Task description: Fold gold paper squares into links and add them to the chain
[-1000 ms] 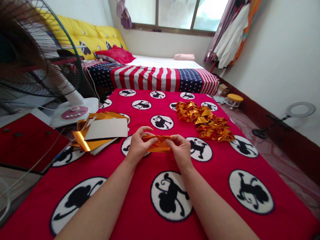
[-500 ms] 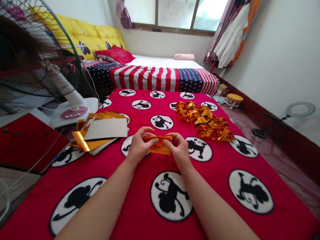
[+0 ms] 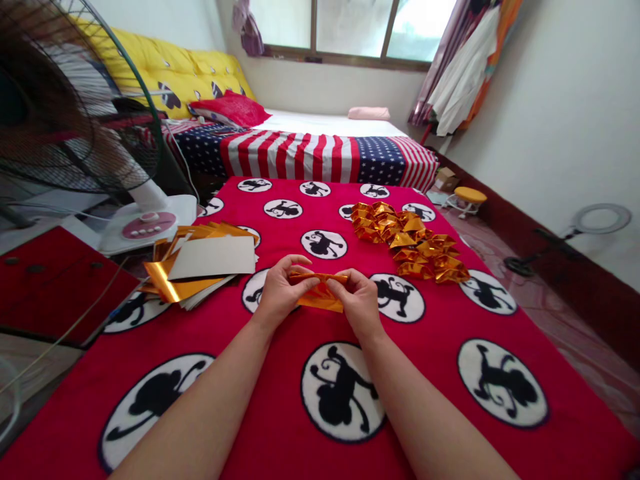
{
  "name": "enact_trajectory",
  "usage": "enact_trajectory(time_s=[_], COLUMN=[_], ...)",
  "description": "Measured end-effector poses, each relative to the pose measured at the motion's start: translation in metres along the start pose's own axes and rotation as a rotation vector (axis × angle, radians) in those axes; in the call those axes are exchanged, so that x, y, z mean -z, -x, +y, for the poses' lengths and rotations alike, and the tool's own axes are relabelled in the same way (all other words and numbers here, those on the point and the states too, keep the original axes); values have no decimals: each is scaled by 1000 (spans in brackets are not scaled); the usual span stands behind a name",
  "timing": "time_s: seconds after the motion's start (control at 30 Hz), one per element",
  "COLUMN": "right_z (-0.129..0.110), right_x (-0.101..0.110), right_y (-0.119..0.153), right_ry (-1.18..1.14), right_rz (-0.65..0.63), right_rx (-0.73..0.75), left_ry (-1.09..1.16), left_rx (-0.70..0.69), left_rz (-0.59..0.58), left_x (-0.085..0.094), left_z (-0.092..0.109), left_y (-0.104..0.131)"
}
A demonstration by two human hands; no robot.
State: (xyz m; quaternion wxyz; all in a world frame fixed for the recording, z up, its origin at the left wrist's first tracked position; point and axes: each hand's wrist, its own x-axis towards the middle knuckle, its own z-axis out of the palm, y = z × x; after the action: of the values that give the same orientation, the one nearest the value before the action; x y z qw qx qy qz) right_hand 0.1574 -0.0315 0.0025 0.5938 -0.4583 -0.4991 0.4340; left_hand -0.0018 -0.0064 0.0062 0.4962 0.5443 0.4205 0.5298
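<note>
Currently, your left hand point(image 3: 285, 290) and right hand point(image 3: 357, 297) each grasp one end of a gold foil sheet point(image 3: 323, 298), thumbs nearest you, above the red surface point(image 3: 260, 413). Left of your left hand, apart from it, lies a loose paper stack point(image 3: 213, 259). Beyond your right hand, to its right, sit folded gold foil pieces point(image 3: 417, 247), grouped together.

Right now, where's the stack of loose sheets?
Head view: the stack of loose sheets lies left of the left hand, in front of the fan's base.
</note>
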Motion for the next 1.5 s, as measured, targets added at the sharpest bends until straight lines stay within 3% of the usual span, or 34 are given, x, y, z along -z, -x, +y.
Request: enact_trajectory(time_s=[0.3,0.73,1.5], right_z=[4,4,5], right_x=[1,0,0], right_y=[-2,-2,-1], right_ry=[54,-20,0], right_rz=[67,69,53], right_rx=[24,1,-16], left_ry=[-12,138,77], left_rx=[-62,2,10], left_rz=[7,29,90], left_x=[-2,-2,-2], left_z=[-8,-7,-5], left_y=[-3,-4,-4])
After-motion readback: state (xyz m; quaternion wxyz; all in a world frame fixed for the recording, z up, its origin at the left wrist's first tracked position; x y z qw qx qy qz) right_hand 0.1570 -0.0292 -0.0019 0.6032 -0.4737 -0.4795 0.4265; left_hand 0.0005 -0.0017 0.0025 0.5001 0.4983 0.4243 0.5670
